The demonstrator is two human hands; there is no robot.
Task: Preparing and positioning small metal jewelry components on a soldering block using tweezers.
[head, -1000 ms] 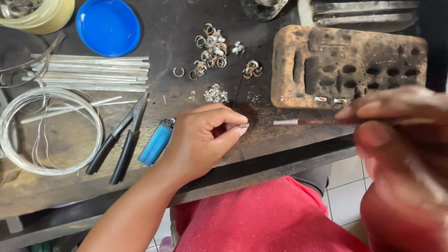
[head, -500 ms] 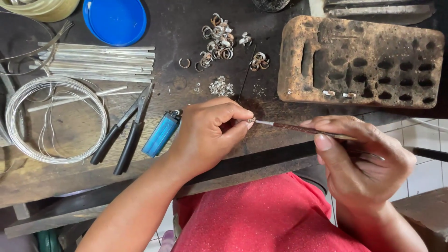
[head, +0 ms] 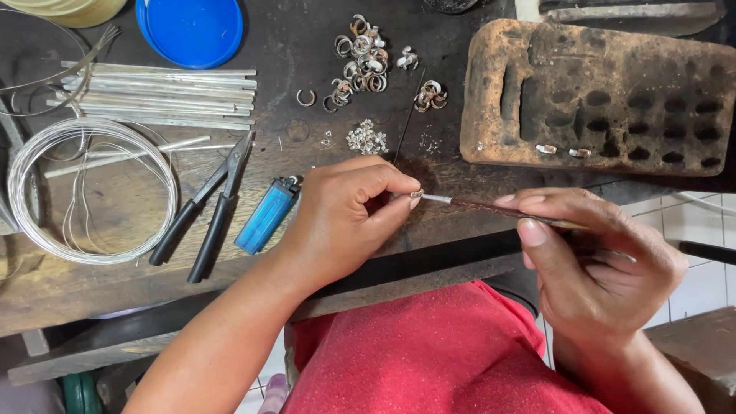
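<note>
Left hand (head: 345,218) pinching tiny metal piece (head: 415,194) at frame centre; right hand (head: 594,264) gripping thin tool (head: 491,207), tip touching piece; risk: piece slipping off bench edge (head: 429,264) if tool pressure skews

Blue lighter (head: 266,215), black pliers (head: 203,211), wire coil (head: 46,146), blue lid (head: 192,31), pitted block (head: 598,92)

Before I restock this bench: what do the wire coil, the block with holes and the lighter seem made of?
The wire coil looks like bare silvery metal, bright and thin. The block with holes seems fired clay or charred brick, though possibly wood: rough, brown, scorched. The lighter looks like translucent blue plastic with a metal top.
</note>
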